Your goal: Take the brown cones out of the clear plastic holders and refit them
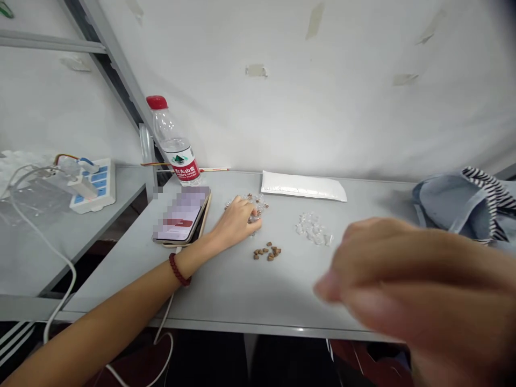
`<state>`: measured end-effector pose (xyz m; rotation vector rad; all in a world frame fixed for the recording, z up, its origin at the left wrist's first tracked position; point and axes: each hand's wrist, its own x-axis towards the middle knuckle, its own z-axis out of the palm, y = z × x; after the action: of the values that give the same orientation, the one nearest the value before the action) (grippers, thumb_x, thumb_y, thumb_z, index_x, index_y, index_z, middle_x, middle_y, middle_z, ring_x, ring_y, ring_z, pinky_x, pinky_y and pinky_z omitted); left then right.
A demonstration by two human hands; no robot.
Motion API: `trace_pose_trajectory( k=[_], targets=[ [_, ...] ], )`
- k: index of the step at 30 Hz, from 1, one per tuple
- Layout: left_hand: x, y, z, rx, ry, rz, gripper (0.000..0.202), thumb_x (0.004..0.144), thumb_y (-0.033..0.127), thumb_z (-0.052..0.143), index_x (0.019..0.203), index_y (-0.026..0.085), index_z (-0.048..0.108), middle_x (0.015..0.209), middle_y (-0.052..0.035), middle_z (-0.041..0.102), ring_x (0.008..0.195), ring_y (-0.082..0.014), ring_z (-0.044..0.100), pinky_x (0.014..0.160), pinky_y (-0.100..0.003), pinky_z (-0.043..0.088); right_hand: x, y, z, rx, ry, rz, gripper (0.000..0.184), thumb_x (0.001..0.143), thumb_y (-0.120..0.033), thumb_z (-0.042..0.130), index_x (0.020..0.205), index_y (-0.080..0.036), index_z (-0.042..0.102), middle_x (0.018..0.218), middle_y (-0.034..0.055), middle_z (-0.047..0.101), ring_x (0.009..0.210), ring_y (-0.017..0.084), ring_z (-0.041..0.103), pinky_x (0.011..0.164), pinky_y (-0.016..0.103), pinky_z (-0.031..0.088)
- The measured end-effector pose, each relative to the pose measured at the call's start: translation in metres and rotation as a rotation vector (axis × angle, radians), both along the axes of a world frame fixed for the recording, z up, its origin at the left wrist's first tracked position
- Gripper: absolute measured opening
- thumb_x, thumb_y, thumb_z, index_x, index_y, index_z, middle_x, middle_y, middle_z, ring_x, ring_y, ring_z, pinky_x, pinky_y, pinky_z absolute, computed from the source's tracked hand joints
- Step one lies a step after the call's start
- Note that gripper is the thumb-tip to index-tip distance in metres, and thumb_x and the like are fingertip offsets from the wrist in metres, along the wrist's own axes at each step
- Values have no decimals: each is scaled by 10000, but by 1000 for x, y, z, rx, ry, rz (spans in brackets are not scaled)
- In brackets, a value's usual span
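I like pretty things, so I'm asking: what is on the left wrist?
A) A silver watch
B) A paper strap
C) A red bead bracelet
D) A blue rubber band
C: a bracelet of dark red beads circles the wrist just behind the left hand.

White wall [355, 80], grey table [226, 290], probably metal

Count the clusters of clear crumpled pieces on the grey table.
2: one clear crumpled cluster under the bare left hand, another clear crumpled cluster to its right. The hand may hide more.
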<state>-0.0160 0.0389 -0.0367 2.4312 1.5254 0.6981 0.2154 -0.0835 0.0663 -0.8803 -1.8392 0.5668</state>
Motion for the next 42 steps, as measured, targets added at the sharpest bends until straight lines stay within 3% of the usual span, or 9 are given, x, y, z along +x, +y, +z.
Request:
trace_pose_trajectory(
  k=[4,8,13,18,25,29,35,38,42],
  targets=[
    [-1,3,-1,-12,-4,12,33,762,174,598,774,157,573,686,-26,531,843,-233,511,748,-350,450,-19,57,-15,50,-204,83,214,904,-318,492,848,-333,698,779,16,708,751,211,664,683,353,490],
    [-1,3,0,43,-85,-24,19,755,165,596,773,165,591,704,-23,556,812,-213,513,739,-342,441,-19,109,-60,-53,-291,51,191,905,-293,508,841,-215,670,791,42,697,710,188,630,625,315,475],
    [9,-14,13,-25,-391,-55,99,798,257,608,847,170,609,723,1,592,689,-140,533,642,-272,436,-24,109,-95,-250,-191,64,232,859,-294,580,1060,-200,647,981,73,710,854,199,656,732,338,522],
    [19,-32,25,-267,-556,-92,108,832,271,576,854,171,612,748,-1,665,659,-118,581,604,-239,467,-30,93,-91,-392,-12,244,245,887,-270,533,1101,-229,646,964,44,713,849,179,674,794,365,545],
    [16,-32,21,-74,-449,-207,111,845,229,595,823,187,696,772,-2,708,698,-124,620,636,-235,486,-23,93,-84,-346,-119,204,107,855,-252,545,869,-203,639,735,12,643,681,140,603,622,292,517],
    [15,-30,20,-177,-570,-175,109,819,233,634,802,201,737,785,-6,745,730,-154,672,680,-256,529,-25,93,-87,-402,-96,209,112,845,-297,572,883,-203,621,737,15,675,639,136,629,600,287,535],
    [16,-31,21,-301,-691,-131,192,803,284,640,668,174,720,617,1,699,584,-131,633,547,-221,514,-30,90,-87,-387,-109,259,148,871,-282,543,906,-200,662,741,8,704,585,124,654,594,274,545],
    [19,-35,18,-221,-674,-109,209,819,271,619,657,166,700,568,11,663,547,-113,600,532,-211,482,-31,89,-85,-363,-137,278,166,881,-266,520,865,-196,669,694,-9,670,555,101,618,558,243,512],
    [20,-40,16,108,-545,-68,260,862,243,563,626,155,627,502,30,579,481,-84,508,518,-215,411,-19,98,-81,-274,-240,237,210,890,-295,501,793,-190,656,626,-10,620,544,110,568,552,253,481]
  ],
)
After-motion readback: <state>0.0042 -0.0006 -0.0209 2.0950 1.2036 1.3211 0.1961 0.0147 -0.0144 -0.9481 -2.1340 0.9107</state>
